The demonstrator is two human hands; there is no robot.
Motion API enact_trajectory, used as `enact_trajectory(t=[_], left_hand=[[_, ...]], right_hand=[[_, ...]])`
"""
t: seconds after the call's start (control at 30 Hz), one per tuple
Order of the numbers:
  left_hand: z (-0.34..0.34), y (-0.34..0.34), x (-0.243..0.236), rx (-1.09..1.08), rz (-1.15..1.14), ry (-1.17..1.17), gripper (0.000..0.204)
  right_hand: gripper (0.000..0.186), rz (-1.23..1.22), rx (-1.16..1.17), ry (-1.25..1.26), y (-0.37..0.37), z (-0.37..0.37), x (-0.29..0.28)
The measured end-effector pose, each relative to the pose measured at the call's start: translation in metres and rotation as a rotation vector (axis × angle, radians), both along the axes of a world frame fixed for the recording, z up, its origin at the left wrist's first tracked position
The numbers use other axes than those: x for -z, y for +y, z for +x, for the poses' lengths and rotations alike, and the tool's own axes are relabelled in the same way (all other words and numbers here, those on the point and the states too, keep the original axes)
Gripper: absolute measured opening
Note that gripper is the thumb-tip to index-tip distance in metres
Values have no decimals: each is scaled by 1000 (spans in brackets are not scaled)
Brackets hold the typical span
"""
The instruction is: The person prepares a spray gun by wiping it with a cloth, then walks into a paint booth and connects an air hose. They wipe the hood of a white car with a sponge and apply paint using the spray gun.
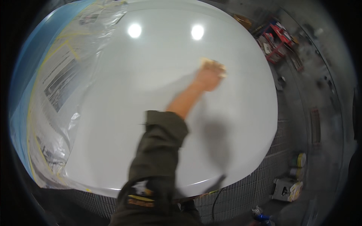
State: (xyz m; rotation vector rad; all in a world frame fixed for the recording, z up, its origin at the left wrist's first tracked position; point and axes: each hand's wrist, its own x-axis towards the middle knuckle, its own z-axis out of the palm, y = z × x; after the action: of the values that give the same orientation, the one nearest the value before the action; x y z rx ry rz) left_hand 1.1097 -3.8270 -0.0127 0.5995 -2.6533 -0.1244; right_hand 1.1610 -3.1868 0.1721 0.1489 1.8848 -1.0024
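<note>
Pale yellow cloth [204, 61] right of centre on the glossy white vehicle panel [128, 79] | left hand [210, 77] blurred, fingers grasping it | watch out: trapped grit could scratch, straying left could snag masking film [68, 130]

can read nothing; can make out only blurred orange lettering [140, 203] below a pale and yellow emblem [142, 189] on the dark sleeve [155, 154].

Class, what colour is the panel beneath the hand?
The panel is pale greyish white; it shows best in the head view.
</note>
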Motion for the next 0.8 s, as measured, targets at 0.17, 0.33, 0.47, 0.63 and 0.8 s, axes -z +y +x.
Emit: enact_trajectory(t=[0.17, 0.33, 0.47, 0.63, 0.8], left_hand=[[213, -105, 15, -387, -149, 19, 44], [296, -141, 18, -966, 109, -78, 50], [230, -146, 34, -725, -134, -64, 47], [-28, -39, 13, -450, -74, -6, 46], [-194, 97, 13, -280, 25, -128, 48]], right_hand=[[2, -310, -81, 388, -52, 12, -16], [8, -357, -71, 438, -29, -13, -3], [13, -309, 31, 317, -2, -45, -7], [17, -339, 99, 447, 30, -92, -16], [20, -319, 108, 413, 103, -181, -3]])
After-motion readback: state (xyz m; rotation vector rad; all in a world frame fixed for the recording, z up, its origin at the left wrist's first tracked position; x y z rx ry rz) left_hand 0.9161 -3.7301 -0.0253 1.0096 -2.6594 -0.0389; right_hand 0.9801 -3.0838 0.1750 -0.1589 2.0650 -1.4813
